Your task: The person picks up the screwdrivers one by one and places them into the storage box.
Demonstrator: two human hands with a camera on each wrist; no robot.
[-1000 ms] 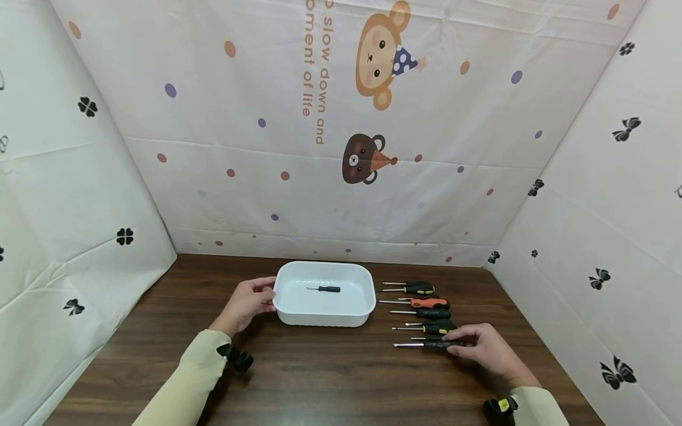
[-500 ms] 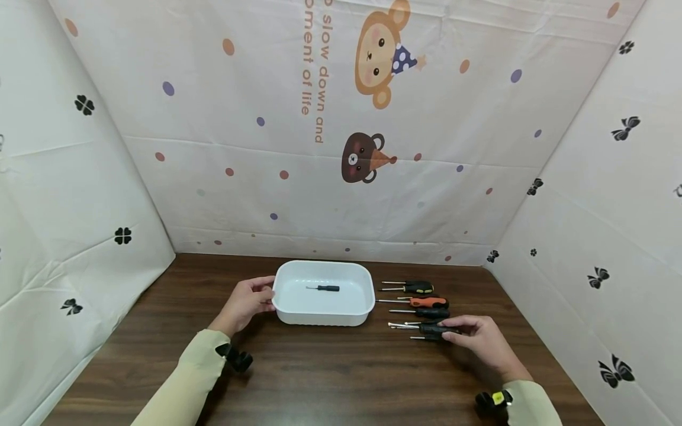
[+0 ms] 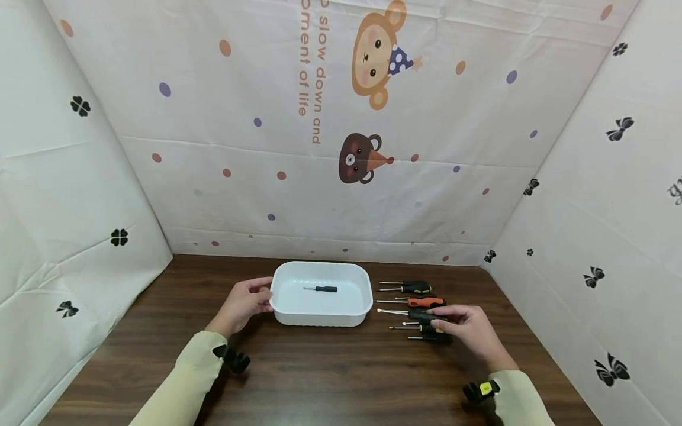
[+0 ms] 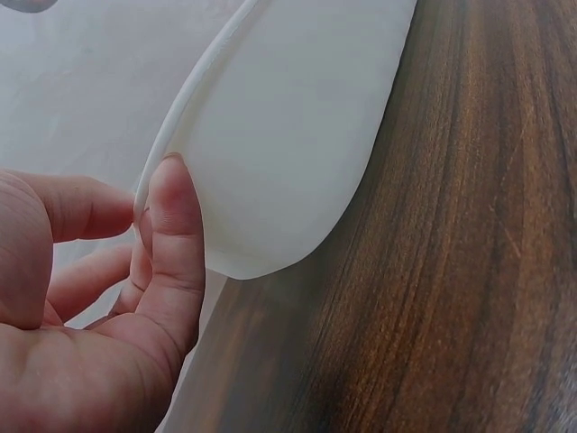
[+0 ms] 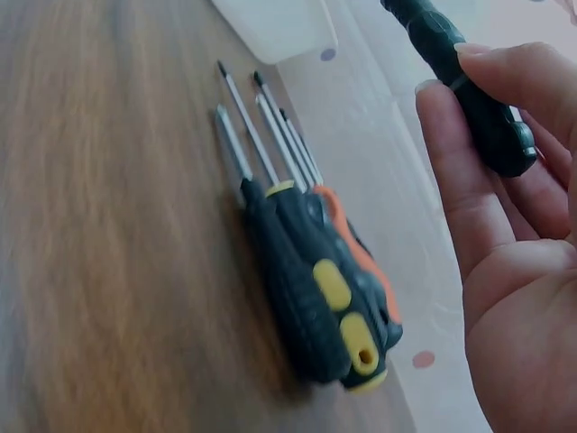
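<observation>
A white plastic tray (image 3: 322,319) stands on the wooden table, with a small black screwdriver (image 3: 326,289) lying in it. My left hand (image 3: 241,306) pinches the tray's left rim; the left wrist view shows thumb and fingertips on the edge (image 4: 173,126). In my right hand (image 3: 471,331) is a black-handled screwdriver (image 5: 437,41), pinched by the handle and raised off the table, its shaft toward the tray. It passes over other screwdrivers, partly hiding them. Below it lie screwdrivers with black and yellow handles (image 5: 297,289).
To the tray's right lies a column of several screwdrivers, including one with an orange handle (image 3: 426,302) and a black-and-yellow one (image 3: 417,287) at the back. A printed white cloth (image 3: 298,195) hangs behind the table (image 3: 319,378) and at both sides.
My right hand has lifted the black screwdriver from the near end of the row and carried it away from me and leftward. My left hand and the tray have stayed put.
</observation>
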